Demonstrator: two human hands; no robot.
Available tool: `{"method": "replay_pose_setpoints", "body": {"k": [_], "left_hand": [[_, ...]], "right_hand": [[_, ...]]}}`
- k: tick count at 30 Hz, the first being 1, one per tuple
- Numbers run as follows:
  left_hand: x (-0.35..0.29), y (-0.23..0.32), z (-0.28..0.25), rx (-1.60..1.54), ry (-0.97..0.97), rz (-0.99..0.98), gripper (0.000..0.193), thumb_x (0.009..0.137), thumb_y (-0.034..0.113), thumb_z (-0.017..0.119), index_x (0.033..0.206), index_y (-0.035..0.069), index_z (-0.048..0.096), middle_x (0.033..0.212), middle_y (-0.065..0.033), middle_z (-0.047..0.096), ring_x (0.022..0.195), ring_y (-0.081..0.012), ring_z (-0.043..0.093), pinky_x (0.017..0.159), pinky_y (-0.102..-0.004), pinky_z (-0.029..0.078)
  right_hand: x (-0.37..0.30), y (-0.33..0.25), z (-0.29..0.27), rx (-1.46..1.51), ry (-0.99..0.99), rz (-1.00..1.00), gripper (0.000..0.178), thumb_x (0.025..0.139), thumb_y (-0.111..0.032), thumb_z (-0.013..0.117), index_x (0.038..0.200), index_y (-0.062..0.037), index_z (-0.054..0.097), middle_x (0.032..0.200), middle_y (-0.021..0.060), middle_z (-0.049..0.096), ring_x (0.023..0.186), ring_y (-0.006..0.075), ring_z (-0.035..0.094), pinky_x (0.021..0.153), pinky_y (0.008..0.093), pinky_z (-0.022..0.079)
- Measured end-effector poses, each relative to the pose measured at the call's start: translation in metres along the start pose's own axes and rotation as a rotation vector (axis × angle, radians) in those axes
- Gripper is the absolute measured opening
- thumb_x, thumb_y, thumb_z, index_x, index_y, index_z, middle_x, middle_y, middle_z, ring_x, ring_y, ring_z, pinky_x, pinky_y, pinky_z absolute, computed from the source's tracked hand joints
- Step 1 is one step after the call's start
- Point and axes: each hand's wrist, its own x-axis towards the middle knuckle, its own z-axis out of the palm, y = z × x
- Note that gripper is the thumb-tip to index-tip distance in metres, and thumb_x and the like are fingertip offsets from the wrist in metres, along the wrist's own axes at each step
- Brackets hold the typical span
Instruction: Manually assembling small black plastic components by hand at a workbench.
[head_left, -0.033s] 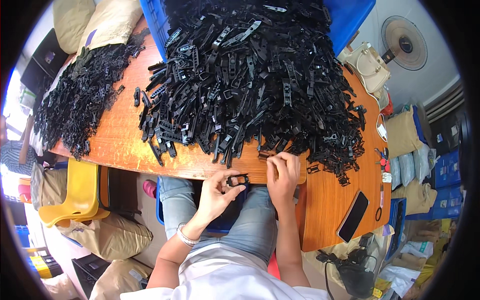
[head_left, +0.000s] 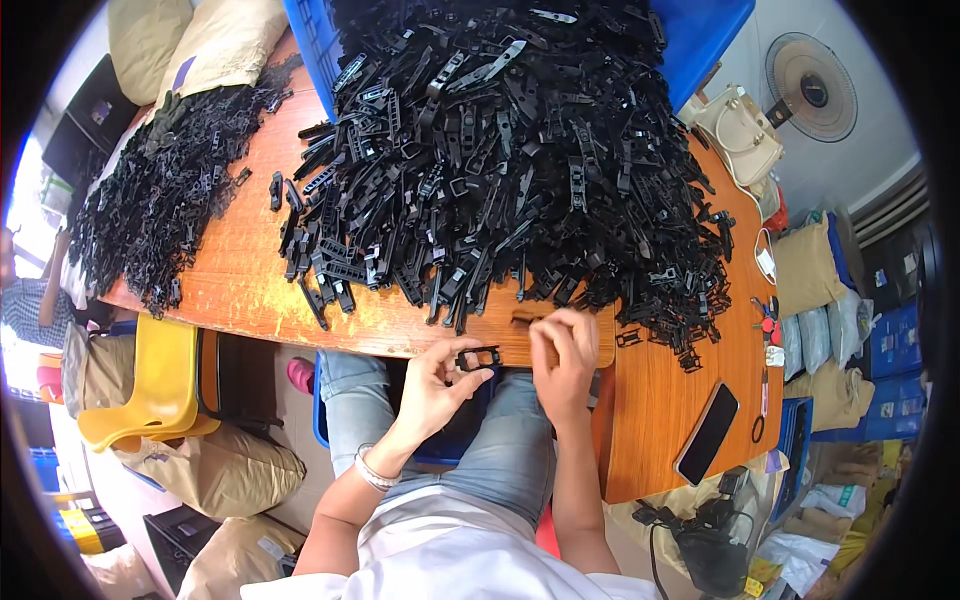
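My left hand [head_left: 437, 387] pinches a small black plastic frame [head_left: 478, 358] between thumb and fingers, above my lap at the table's front edge. The frame has an open middle. Just to the right, my right hand [head_left: 566, 362] is curled, with a small dark plastic piece [head_left: 524, 319] at its fingertips over the table edge. The piece is slightly blurred, and its exact shape cannot be made out. Straight ahead lies a large heap of long black plastic parts [head_left: 470, 190], spilling out of a blue bin [head_left: 312, 50] onto the wooden table [head_left: 250, 270].
A second heap of small black parts [head_left: 165, 200] lies at the left. On the right side are a phone [head_left: 707, 433], scissors [head_left: 758, 428] and keys [head_left: 769, 325]. A blue tub [head_left: 322, 410] stands beneath the table edge, a yellow chair [head_left: 150, 390] at left, a fan [head_left: 812, 88] far right.
The dark piece at my right fingertips has shifted slightly down and left, and the right fingers have moved a little. My left hand keeps its hold on the black frame.
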Motion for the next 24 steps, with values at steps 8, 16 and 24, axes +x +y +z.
{"method": "replay_pose_setpoints", "body": {"k": [8,16,24], "left_hand": [[0.0,-0.003,0.003,0.072,-0.008,0.1,0.031,0.071,-0.001,0.069,0.101,0.001,0.06,0.075,-0.0003,0.055,0.05,-0.0031,0.043,0.048,-0.0178,0.038],[0.0,0.014,-0.005,-0.276,-0.242,-0.133,0.028,0.078,0.005,0.065,0.104,-0.002,0.06,0.071,-0.0051,0.059,0.051,-0.0057,0.05,0.046,-0.0188,0.039],[0.065,0.036,0.016,0.467,0.032,0.601,0.019,0.081,0.014,0.062,0.095,0.001,0.061,0.074,-0.0088,0.057,0.062,-0.0161,0.056,0.052,-0.0271,0.044]], "right_hand": [[-0.009,-0.033,-0.016,0.193,-0.211,-0.028,0.014,0.068,0.0,0.066,0.079,-0.0044,0.058,0.088,0.005,0.054,0.08,0.0241,0.049,0.069,0.0343,0.038],[-0.009,-0.028,-0.028,0.368,-0.283,0.048,0.014,0.071,-0.006,0.066,0.085,-0.0046,0.067,0.106,0.0072,0.058,0.095,0.0241,0.05,0.072,0.0306,0.039],[-0.043,-0.02,-0.033,0.585,0.19,0.478,0.012,0.077,-0.003,0.065,0.083,0.007,0.061,0.088,0.0064,0.058,0.07,0.0112,0.049,0.059,0.0205,0.039]]}}
